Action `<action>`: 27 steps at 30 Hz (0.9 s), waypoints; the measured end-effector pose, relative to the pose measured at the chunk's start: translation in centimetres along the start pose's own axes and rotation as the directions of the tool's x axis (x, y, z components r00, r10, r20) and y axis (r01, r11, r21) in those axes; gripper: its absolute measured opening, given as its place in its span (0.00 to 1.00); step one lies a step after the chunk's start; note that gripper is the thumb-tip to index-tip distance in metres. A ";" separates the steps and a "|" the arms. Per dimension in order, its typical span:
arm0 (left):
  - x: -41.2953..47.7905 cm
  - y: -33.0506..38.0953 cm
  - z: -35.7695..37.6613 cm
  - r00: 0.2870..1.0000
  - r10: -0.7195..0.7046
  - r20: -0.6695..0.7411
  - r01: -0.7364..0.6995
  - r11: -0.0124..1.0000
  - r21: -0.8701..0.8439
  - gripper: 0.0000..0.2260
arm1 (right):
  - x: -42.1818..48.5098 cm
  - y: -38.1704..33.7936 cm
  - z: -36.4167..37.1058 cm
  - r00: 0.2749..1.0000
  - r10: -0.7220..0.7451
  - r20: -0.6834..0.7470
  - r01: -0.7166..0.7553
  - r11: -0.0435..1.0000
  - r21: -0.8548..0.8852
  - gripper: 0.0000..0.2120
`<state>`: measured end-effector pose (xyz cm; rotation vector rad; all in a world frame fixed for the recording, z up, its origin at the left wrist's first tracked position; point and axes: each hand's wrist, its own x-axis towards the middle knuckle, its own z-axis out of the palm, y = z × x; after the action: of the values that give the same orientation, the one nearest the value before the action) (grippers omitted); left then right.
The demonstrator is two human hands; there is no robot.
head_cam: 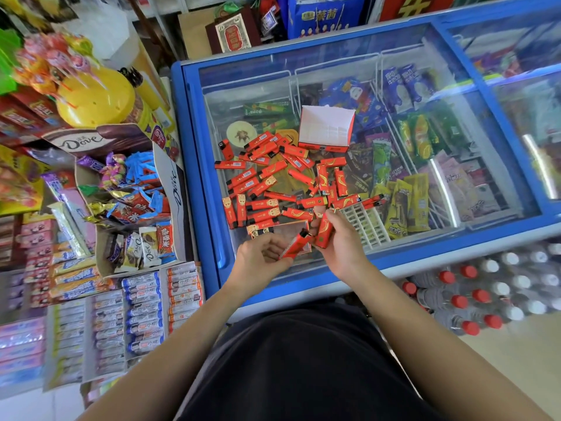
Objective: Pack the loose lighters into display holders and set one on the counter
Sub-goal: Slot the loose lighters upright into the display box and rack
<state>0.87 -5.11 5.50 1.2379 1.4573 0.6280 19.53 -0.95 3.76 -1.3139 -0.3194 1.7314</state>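
Several red lighters [267, 174] lie scattered on the glass lid of a blue freezer [197, 177]. An empty red-and-white display holder [326, 129] stands on the glass beyond the pile. A second holder [273, 230] with a gold-patterned front lies near the front edge, partly hidden by my hands. My left hand [262, 256] grips one red lighter [296, 246], tilted over that near holder. My right hand [341, 238] holds another red lighter [323, 233] upright, close beside the first. A white plastic grid insert [364, 223] lies to the right of my right hand.
Ice-cream packs fill the freezer under the glass. Left of the freezer stand Dove chocolate boxes [121, 189], candy shelves and a yellow lollipop stand [94, 95]. Bottled water with red and white caps [473, 293] is stacked on the floor at the right.
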 end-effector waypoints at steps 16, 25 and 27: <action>1.7 -0.8 -3.0 0.994 0.012 -0.113 -0.026 0.992 -0.123 0.19 | -0.6 0.5 -2.1 0.994 -0.069 0.087 0.103 0.862 -0.497 0.08; 3.3 -0.7 -3.4 0.968 0.018 -0.251 -0.036 0.997 -0.069 0.08 | -0.4 1.1 -1.4 0.952 -0.263 0.158 0.296 0.655 -0.695 0.10; 3.0 -0.7 -3.8 0.963 0.048 -0.266 -0.065 0.996 -0.054 0.15 | 0.3 1.6 -0.7 0.939 -0.289 0.188 0.329 0.589 -0.738 0.10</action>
<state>-2.57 -1.68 4.83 1.1837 1.6122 0.8992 19.35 -1.81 2.21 -1.6605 -1.3602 1.3395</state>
